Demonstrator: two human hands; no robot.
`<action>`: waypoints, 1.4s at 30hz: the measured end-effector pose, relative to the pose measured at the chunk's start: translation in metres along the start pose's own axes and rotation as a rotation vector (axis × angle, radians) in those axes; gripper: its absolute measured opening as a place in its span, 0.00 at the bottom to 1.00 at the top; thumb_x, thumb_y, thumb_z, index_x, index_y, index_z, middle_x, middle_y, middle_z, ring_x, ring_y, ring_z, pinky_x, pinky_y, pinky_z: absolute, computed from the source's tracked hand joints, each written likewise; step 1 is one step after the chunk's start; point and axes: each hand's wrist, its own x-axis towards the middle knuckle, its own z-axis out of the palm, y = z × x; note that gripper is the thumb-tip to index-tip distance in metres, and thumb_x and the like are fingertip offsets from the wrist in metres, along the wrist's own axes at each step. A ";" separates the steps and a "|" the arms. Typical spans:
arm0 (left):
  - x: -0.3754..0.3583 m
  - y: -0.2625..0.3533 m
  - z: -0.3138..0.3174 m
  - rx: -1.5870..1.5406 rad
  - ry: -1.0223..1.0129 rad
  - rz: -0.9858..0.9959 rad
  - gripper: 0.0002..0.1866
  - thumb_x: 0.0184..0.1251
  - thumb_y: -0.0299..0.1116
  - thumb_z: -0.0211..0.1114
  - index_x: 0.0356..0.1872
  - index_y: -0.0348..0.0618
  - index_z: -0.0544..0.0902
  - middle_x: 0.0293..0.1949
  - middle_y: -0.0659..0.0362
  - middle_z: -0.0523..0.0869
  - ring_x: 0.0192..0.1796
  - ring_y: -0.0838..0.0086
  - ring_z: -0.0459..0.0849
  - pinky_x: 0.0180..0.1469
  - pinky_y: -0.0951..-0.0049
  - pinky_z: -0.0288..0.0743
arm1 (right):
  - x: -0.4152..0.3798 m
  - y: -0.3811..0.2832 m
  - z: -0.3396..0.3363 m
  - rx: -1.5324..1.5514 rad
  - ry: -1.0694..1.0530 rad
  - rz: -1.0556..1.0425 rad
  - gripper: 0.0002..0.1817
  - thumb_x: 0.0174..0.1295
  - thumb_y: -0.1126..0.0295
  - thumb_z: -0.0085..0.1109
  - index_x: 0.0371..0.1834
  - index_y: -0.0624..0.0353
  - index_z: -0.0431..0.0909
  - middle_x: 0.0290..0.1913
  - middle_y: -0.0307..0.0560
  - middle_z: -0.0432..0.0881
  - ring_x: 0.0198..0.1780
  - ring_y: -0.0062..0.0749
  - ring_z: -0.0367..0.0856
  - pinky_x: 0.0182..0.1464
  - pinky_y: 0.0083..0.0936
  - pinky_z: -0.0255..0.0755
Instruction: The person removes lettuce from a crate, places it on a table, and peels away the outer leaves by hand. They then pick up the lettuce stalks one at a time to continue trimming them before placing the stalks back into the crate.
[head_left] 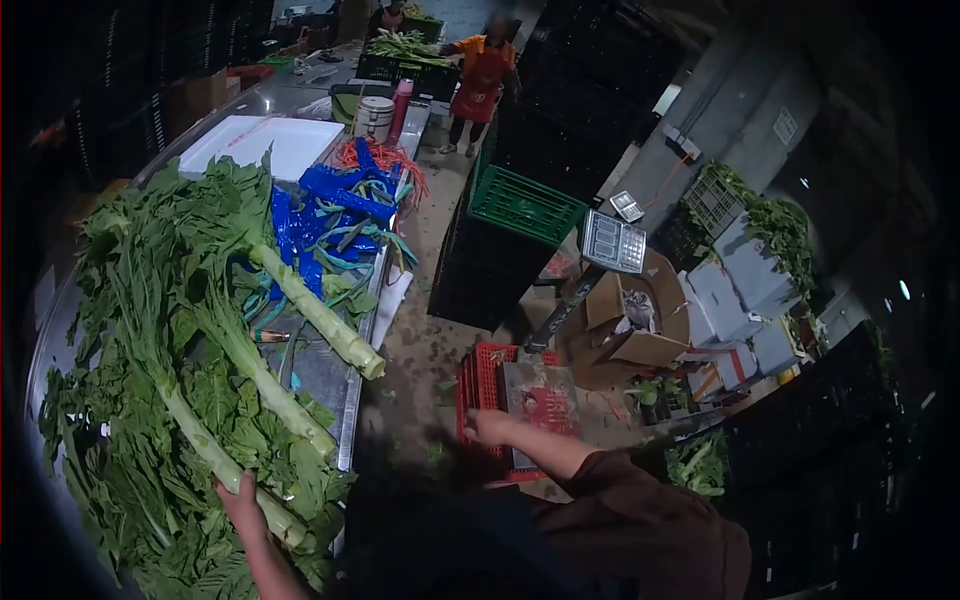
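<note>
My left hand [243,503] is closed around the lower stem of a celtuce stalk [205,440] lying on the metal table. Two more celtuce stalks rest beside it: one in the middle [290,408], and one farther up [325,325] whose cut end juts past the table edge. Their broad green leaves [130,300] spread over the table's left side. My right hand [488,428] has its fingers curled in, over the red plastic crate [482,375] and close to the scale platform [540,395]. Whatever it may grip is hidden.
Blue tape and ties [345,195], a white foam lid [255,140] and a pink bottle [401,105] lie farther along the table. A scale display [613,242] stands on a post, near a green crate [525,205] and a cardboard box [650,345]. A person in a red apron [482,85] stands beyond.
</note>
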 end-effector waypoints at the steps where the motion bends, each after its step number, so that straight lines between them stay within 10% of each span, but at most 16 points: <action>1: -0.002 0.005 0.001 0.018 -0.001 -0.004 0.38 0.58 0.32 0.66 0.68 0.39 0.56 0.46 0.54 0.76 0.34 0.72 0.77 0.34 0.72 0.74 | -0.005 0.017 0.018 -0.017 -0.080 0.025 0.24 0.62 0.52 0.51 0.52 0.60 0.73 0.47 0.61 0.79 0.49 0.54 0.78 0.52 0.43 0.71; 6: 0.014 -0.014 -0.015 0.265 -0.017 0.087 0.35 0.60 0.38 0.65 0.66 0.37 0.61 0.52 0.51 0.77 0.47 0.66 0.77 0.55 0.69 0.68 | -0.025 0.108 0.132 -0.008 -0.354 0.056 0.19 0.60 0.56 0.51 0.44 0.57 0.81 0.42 0.59 0.81 0.45 0.50 0.81 0.48 0.42 0.73; 8: 0.008 -0.003 -0.014 0.475 -0.011 0.098 0.35 0.61 0.44 0.63 0.66 0.38 0.62 0.50 0.48 0.79 0.49 0.61 0.79 0.54 0.67 0.69 | -0.025 0.157 0.186 -0.665 -0.374 -0.549 0.15 0.60 0.59 0.51 0.36 0.56 0.83 0.36 0.56 0.82 0.38 0.48 0.81 0.39 0.42 0.74; 14: -0.037 0.074 0.025 1.600 0.323 0.124 0.36 0.62 0.60 0.56 0.63 0.44 0.69 0.54 0.45 0.77 0.53 0.50 0.78 0.52 0.57 0.73 | -0.006 0.229 0.235 -0.345 -0.259 -0.313 0.11 0.61 0.64 0.49 0.29 0.54 0.80 0.28 0.50 0.79 0.31 0.45 0.80 0.31 0.39 0.72; 18: -0.056 0.114 0.099 1.486 0.281 0.528 0.30 0.62 0.48 0.62 0.62 0.46 0.71 0.57 0.48 0.75 0.55 0.52 0.76 0.54 0.57 0.72 | -0.006 0.203 0.192 -0.476 0.011 -0.436 0.09 0.61 0.65 0.49 0.31 0.55 0.80 0.29 0.50 0.80 0.32 0.44 0.80 0.33 0.39 0.72; 26: -0.086 0.126 0.313 1.039 -0.666 0.816 0.24 0.58 0.41 0.66 0.55 0.42 0.76 0.49 0.49 0.79 0.52 0.53 0.77 0.52 0.62 0.72 | -0.016 0.209 0.025 -0.701 0.537 -0.532 0.08 0.61 0.68 0.51 0.36 0.55 0.80 0.30 0.50 0.80 0.35 0.42 0.81 0.36 0.38 0.73; 28: -0.092 0.121 0.355 1.048 -0.859 0.771 0.24 0.59 0.43 0.65 0.55 0.42 0.75 0.49 0.50 0.79 0.52 0.54 0.77 0.52 0.62 0.72 | -0.006 0.210 -0.006 0.756 0.430 -0.340 0.10 0.62 0.71 0.52 0.46 0.58 0.77 0.34 0.50 0.81 0.40 0.37 0.82 0.41 0.34 0.74; 31: -0.097 0.110 0.407 1.033 -1.022 0.837 0.25 0.60 0.45 0.64 0.55 0.43 0.75 0.48 0.50 0.79 0.51 0.54 0.77 0.52 0.61 0.72 | -0.029 0.201 -0.108 0.366 0.181 0.012 0.15 0.62 0.75 0.54 0.53 0.61 0.72 0.38 0.45 0.81 0.43 0.31 0.80 0.46 0.27 0.73; 34: -0.098 0.095 0.449 1.003 -1.142 0.956 0.25 0.60 0.46 0.62 0.56 0.44 0.75 0.48 0.50 0.79 0.52 0.54 0.77 0.52 0.61 0.72 | -0.064 0.192 -0.189 0.676 0.348 0.100 0.12 0.64 0.75 0.53 0.50 0.64 0.71 0.38 0.39 0.78 0.42 0.20 0.75 0.47 0.20 0.70; 42: -0.064 0.064 0.575 0.807 -1.479 0.503 0.30 0.60 0.47 0.64 0.62 0.48 0.71 0.47 0.49 0.78 0.48 0.62 0.79 0.51 0.67 0.74 | -0.105 0.198 -0.344 0.740 0.777 0.099 0.18 0.65 0.78 0.53 0.58 0.63 0.65 0.44 0.40 0.75 0.49 0.21 0.74 0.55 0.19 0.66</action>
